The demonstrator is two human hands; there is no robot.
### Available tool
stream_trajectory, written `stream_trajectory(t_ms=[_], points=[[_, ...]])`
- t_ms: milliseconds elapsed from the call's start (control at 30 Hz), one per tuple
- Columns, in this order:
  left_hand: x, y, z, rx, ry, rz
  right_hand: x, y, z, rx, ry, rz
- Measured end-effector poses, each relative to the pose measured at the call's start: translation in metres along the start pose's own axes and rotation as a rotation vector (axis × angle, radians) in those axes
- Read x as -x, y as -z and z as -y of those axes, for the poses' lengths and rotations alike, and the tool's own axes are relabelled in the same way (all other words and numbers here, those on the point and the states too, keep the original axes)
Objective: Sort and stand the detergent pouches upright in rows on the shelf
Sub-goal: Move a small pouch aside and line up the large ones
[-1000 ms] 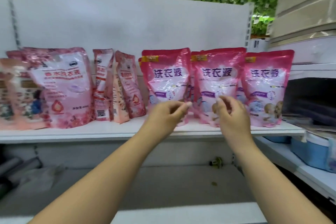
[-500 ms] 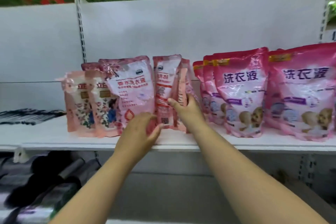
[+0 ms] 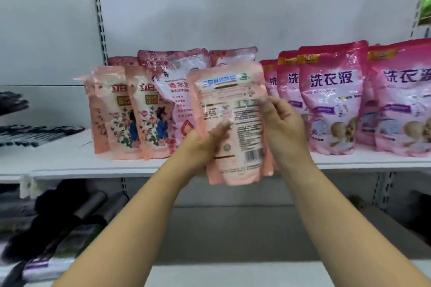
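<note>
A pale pink pouch [image 3: 229, 123] is grasped by both hands, left grip [image 3: 203, 144] and right grip [image 3: 283, 123], clear of the shelf [image 3: 349, 162]. It should be turned front-outward and stood beside the matching floral pouches [image 3: 130, 112].

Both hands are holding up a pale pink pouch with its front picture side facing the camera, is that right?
Not quite. The head view shows the pale pink pouch, gripped by the left hand and right hand, with its back facing the camera: fine print and a barcode, no picture.

peach pouch [image 3: 229, 123] | upright, back-facing | held off shelf [image 3: 70, 161]
</note>
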State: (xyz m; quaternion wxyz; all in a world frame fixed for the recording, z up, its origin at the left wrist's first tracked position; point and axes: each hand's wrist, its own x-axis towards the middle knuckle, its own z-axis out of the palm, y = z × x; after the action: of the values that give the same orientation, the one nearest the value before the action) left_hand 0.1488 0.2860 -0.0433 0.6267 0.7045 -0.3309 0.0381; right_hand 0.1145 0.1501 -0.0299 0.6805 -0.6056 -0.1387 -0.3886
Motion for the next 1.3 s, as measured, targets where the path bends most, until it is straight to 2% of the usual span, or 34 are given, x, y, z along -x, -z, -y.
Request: stream_trajectory(t_ms=[133,233,300,367,433,567,667,833,1000,1167,1300], points=[[0.014,0.024,-0.006,0.175,-0.011,-0.202,-0.003,-0.038,0.005,-0.13,-0.006,0.068],[0.02,0.056,-0.011,0.164,-0.073,-0.403,-0.006,-0.067,-0.001,-0.191,-0.158,0.275],[0.026,0.078,-0.011,0.104,-0.129,-0.565,-0.001,-0.09,-0.008,-0.149,-0.209,0.436],[0.029,0.099,-0.008,0.021,-0.174,-0.717,0.005,-0.111,-0.014,-0.046,-0.242,0.474],[0.033,0.119,0.0,-0.104,-0.18,-0.796,0.011,-0.126,-0.024,0.098,-0.266,0.491],[0.026,0.142,0.027,-0.276,-0.088,-0.808,0.018,-0.138,-0.04,0.162,-0.289,0.487],[0.009,0.149,0.039,-0.49,-0.068,-0.826,0.011,-0.153,-0.05,0.236,-0.332,0.501],[-0.023,0.145,0.042,-0.648,0.02,-0.762,-0.003,-0.174,-0.066,0.274,-0.367,0.481],[-0.039,0.15,0.053,-0.481,0.084,-0.759,-0.008,-0.174,-0.076,0.277,-0.399,0.433],[-0.033,0.148,0.048,-0.346,0.156,-0.623,0.013,-0.159,-0.058,0.278,-0.22,0.33],[-0.021,0.147,0.043,-0.354,0.215,-0.62,0.02,-0.132,-0.046,0.196,-0.315,0.378]])
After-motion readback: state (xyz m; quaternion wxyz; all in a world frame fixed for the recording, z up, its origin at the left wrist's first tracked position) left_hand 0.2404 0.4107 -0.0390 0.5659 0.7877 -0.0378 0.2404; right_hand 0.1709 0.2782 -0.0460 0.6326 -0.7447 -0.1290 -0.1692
